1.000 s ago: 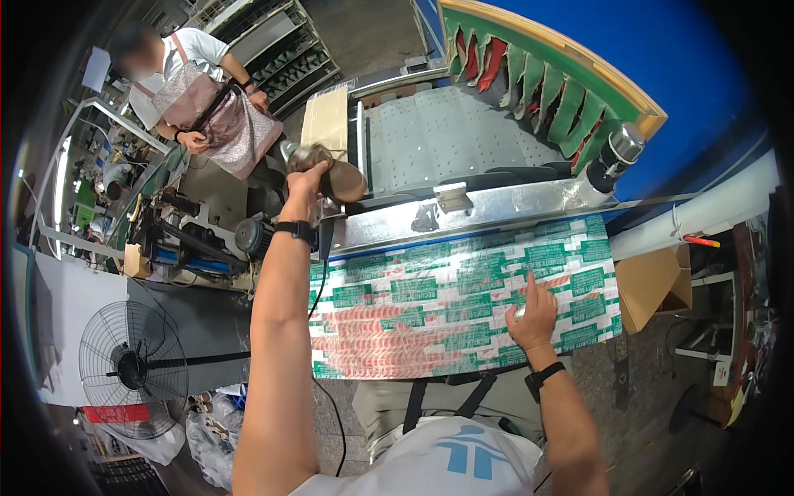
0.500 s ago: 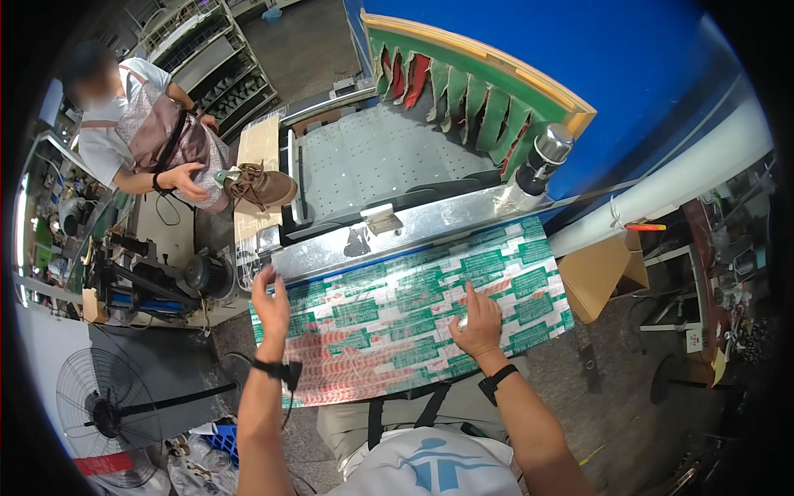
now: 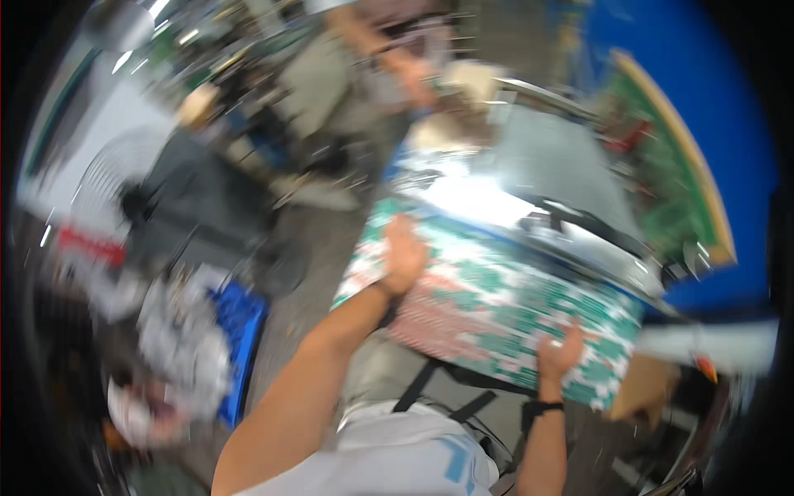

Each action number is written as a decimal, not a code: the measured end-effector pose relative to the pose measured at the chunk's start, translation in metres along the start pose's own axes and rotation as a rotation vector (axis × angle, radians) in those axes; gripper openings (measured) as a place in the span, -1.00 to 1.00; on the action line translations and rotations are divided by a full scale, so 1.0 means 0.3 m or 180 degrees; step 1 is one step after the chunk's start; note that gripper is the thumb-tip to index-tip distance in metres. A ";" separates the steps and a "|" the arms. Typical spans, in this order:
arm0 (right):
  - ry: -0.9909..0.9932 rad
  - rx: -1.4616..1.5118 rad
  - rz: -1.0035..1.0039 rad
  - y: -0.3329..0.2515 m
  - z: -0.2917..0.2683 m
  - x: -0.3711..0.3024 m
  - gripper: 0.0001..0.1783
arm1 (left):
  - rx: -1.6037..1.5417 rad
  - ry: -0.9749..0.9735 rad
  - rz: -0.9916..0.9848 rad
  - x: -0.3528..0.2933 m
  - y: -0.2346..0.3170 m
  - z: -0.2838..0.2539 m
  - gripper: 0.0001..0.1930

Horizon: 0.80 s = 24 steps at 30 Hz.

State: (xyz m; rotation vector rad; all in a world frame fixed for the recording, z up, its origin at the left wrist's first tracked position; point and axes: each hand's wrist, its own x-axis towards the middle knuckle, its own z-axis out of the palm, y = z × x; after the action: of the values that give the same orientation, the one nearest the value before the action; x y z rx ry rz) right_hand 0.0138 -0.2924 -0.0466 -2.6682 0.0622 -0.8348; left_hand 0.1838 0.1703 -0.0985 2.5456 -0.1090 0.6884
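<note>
The view is smeared by motion. My left hand (image 3: 404, 255) is over the left part of a work surface covered in green, white and red patterned sheeting (image 3: 488, 285), its fingers stretched out. I cannot tell whether it touches the surface. My right hand (image 3: 561, 354) is over the right front part, thumb apart from the fingers; a pale spot shows between them, too blurred to name. Beyond the surface runs a shiny metal edge (image 3: 488, 198) of a machine with a grey bed (image 3: 550, 157). A brown shoe (image 3: 465, 116) is at its far left.
A co-worker's hand (image 3: 412, 78) reaches toward the shoe. A green panel with a wooden frame (image 3: 691, 157) stands at the right, before a blue wall (image 3: 748, 91). At left are a wire-guarded fan (image 3: 103, 182) and a blue crate (image 3: 240, 351). A cardboard box (image 3: 649, 387) stands at right.
The head view has swung left, so the work surface and machine appear further right and tilted. Both hands remain over the patterned surface; the left hand now lies lower over it.
</note>
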 end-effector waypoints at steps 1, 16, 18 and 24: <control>-0.0258 -0.0122 0.0360 0.004 -0.021 -0.004 -0.18 | 0.0224 -0.0052 0.0156 0.022 0.046 0.002 -0.31; -0.0401 -0.0791 -0.0107 -0.092 -0.006 0.085 -0.19 | 0.0466 -0.0264 -0.0573 0.098 0.111 -0.130 -0.30; -0.0440 -0.0788 -0.0157 -0.086 -0.012 0.084 -0.19 | 0.0546 -0.0322 -0.0633 0.083 0.114 -0.122 -0.29; -0.0584 -0.0820 -0.0084 -0.064 -0.015 0.084 -0.19 | 0.0811 -0.0511 -0.0673 0.084 0.138 -0.144 -0.29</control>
State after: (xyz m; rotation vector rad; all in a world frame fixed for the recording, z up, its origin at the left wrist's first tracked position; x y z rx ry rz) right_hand 0.0308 -0.2794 -0.0230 -2.9815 0.0957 -0.6223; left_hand 0.1778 0.1564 -0.0352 2.8003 0.2041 0.4390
